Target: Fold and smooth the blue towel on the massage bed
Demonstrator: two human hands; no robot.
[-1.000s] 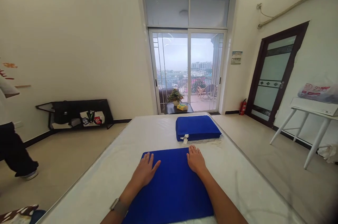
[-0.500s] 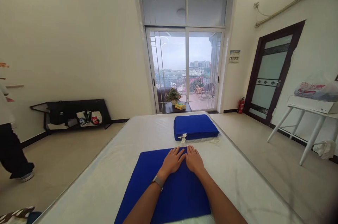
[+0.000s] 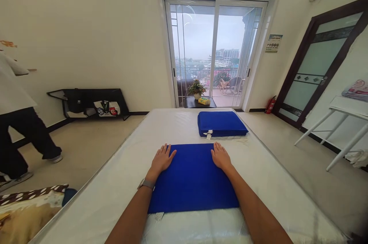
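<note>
A blue folded cloth [image 3: 192, 177] lies flat on the white mattress [image 3: 115, 190] in front of me. My left hand [image 3: 161, 159] rests open and flat on its far left corner, a watch on the wrist. My right hand [image 3: 220, 156] lies open and flat on its far right corner. Beyond them sits a second blue folded stack [image 3: 221, 123] with a white tag at its front edge.
A person in dark trousers [image 3: 20, 136] walks at the left. A patterned pillow [image 3: 25, 213] lies at the lower left. A white table [image 3: 342, 121] stands at the right, a dark bench [image 3: 89, 102] by the left wall, and a small plant table [image 3: 199, 100] before the glass doors.
My hands, together at the cloth's far middle half a second ago, have slid apart to its two far corners. The view has tilted down and the person at left has stepped nearer.
</note>
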